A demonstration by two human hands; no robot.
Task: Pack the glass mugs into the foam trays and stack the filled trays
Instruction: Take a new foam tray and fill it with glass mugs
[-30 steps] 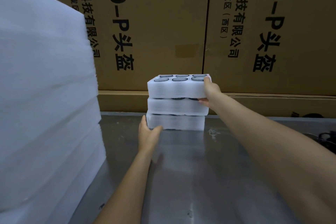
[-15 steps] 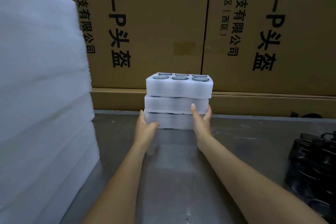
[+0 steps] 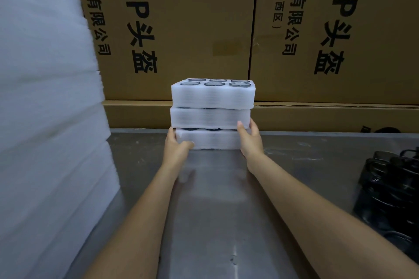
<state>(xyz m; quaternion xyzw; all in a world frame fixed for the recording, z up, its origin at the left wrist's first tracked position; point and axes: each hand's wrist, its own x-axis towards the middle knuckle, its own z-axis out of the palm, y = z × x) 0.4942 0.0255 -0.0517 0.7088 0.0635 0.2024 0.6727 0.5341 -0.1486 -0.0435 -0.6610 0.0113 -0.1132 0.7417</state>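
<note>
The left hand point(image 3: 175, 148) wraps the near left corner of the bottom foam tray point(image 3: 210, 140), its thumb lying across the front face and the other fingers curled behind the left end, out of sight. The right hand point(image 3: 250, 140) presses flat against the right end of the same tray, fingers held together and pointing up so that the tips reach the lower edge of the middle foam tray point(image 3: 209, 118). Between the two hands the bottom tray sits on the grey metal table point(image 3: 215, 210). Above the fingertips the middle tray carries the top foam tray point(image 3: 213, 96), whose six round pockets each show the dark rim of a glass mug point(image 3: 214, 84). Behind the stack, beyond the fingers, stand large brown cardboard boxes point(image 3: 192, 18) printed in black with "0-P头盔" and, in smaller characters, "科技有限公司" and "发区(西区)". Far to the left of the left hand rises a tall pile of white foam sheets point(image 3: 45, 108). Well to the right of the right hand, dark loose mugs point(image 3: 390, 183) are crowded together at the table's edge.
</note>
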